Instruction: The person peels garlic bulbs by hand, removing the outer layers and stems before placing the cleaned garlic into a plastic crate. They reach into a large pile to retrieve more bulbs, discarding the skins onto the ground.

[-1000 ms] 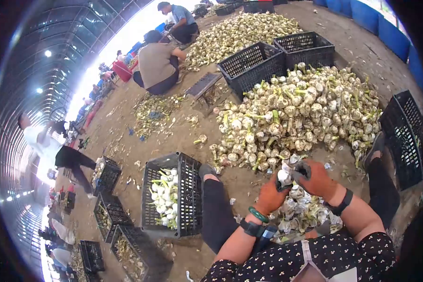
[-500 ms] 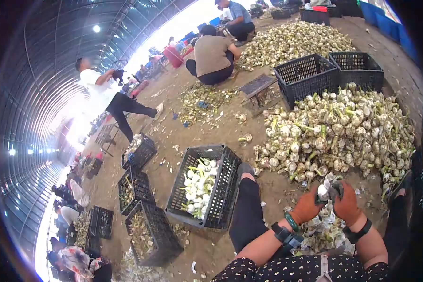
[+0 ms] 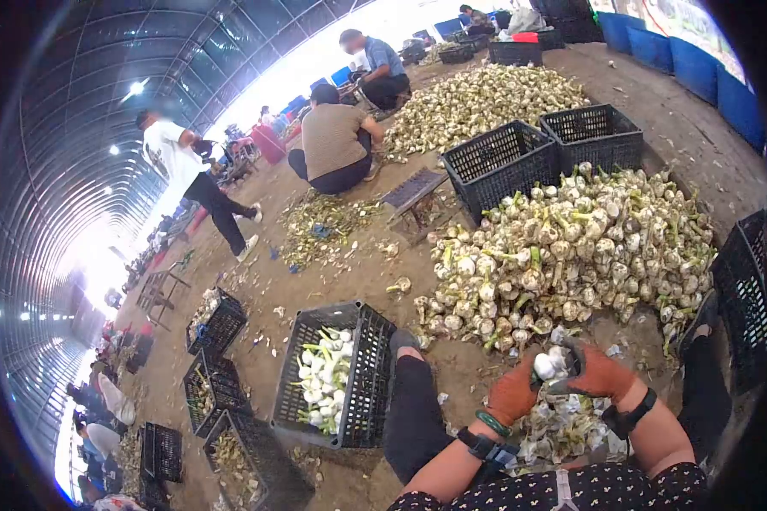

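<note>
I read this as the peeling step: the left hand [image 3: 514, 393] clasps the white garlic bulb [image 3: 544, 365] over the heap of skins [image 3: 562, 426] between the knees, the right hand [image 3: 601, 375] grips its other side, and the next strip calls for a firm left hold.

Garlic pile [image 3: 571, 255] ahead; crate [image 3: 375, 379] left of leg [image 3: 413, 413]; two crates [image 3: 496, 170] behind pile.

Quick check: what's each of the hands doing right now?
Left hand: closed, holding a garlic bulb.
Right hand: closed on the same garlic bulb.
</note>
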Available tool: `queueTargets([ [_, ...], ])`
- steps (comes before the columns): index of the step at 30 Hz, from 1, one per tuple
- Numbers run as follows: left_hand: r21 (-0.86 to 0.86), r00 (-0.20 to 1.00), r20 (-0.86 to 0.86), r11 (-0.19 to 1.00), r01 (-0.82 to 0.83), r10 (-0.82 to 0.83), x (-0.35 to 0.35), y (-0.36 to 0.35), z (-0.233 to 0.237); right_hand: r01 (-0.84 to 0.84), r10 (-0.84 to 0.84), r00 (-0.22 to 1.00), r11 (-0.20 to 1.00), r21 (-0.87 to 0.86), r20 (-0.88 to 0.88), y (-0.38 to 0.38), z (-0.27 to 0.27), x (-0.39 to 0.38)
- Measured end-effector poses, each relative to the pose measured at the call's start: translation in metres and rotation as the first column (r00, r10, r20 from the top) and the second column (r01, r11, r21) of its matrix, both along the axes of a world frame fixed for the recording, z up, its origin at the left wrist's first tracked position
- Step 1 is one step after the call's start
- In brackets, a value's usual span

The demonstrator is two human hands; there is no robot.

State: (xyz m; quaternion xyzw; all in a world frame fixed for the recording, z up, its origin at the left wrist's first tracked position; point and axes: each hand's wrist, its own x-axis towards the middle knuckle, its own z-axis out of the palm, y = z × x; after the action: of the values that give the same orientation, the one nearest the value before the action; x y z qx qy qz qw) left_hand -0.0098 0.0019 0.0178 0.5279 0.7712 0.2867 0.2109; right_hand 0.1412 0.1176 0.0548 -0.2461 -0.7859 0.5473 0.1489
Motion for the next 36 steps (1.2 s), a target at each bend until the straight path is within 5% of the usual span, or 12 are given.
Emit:
queueTargets([
  [2, -0.049, 0.959, -0.262, 0.994, 0.101, -0.11, 0.005, 0.001, 0.006, -0.052, -0.018, 0.963, 0.967, 0.249, 0.271, -0.001, -0.001, -0.001],
  [7, 0.072, 0.965, -0.256, 0.995, 0.074, -0.054, 0.012, 0.001, 0.001, 0.192, -0.176, 0.981, 0.825, 0.532, -0.082, -0.021, 0.012, -0.008],
  [18, 0.15, 1.0, 0.022, 0.989, 0.005, -0.008, 0.008, 0.005, 0.006, 0.315, -0.315, 0.945, 0.81, 0.494, -0.085, -0.024, -0.004, -0.007],
  [20, 0.125, 0.997, 0.066, 0.992, 0.018, -0.026, 0.011, 0.008, 0.004, 0.34, -0.33, 0.94, 0.92, 0.193, -0.084, -0.022, 0.009, -0.008],
  [21, 0.232, 0.978, 0.205, 0.972, -0.026, -0.023, 0.01, 0.01, -0.001, 0.025, -0.059, 0.998, 0.653, 0.757, 0.018, -0.007, -0.007, -0.004],
  [22, 0.327, 0.94, 0.341, 0.941, -0.089, -0.03, 0.009, 0.013, -0.005, 0.025, -0.066, 0.997, 0.656, 0.754, 0.025, 0.001, -0.03, -0.006],
  [24, 0.241, 0.926, 0.378, 0.967, -0.077, -0.02, 0.004, 0.016, 0.003, 0.151, -0.112, 0.967, 0.976, 0.157, -0.23, 0.01, -0.066, -0.009],
  [25, 0.255, 0.882, 0.471, 0.959, -0.12, -0.015, 0.001, 0.016, 0.015, 0.227, -0.24, 0.925, 0.971, -0.079, -0.296, -0.011, 0.014, -0.016],
  [28, 0.307, 0.741, 0.669, 0.885, -0.351, 0.062, -0.016, 0.011, 0.016, 0.079, -0.354, 0.898, 0.714, -0.695, -0.262, 0.014, -0.022, -0.006],
  [29, 0.36, 0.644, 0.765, 0.842, -0.401, -0.021, -0.023, 0.01, 0.023, 0.31, -0.312, 0.948, 0.95, -0.031, -0.064, 0.027, -0.052, -0.003],
  [30, 0.298, 0.702, 0.703, 0.847, -0.44, 0.117, -0.03, 0.009, 0.028, 0.129, -0.138, 0.99, 0.96, 0.25, 0.018, 0.015, 0.018, -0.007],
  [36, 0.288, 0.657, 0.746, 0.834, -0.47, 0.112, -0.039, 0.005, 0.021, 0.189, -0.28, 0.937, 0.908, 0.374, 0.208, 0.013, 0.002, 0.001],
])
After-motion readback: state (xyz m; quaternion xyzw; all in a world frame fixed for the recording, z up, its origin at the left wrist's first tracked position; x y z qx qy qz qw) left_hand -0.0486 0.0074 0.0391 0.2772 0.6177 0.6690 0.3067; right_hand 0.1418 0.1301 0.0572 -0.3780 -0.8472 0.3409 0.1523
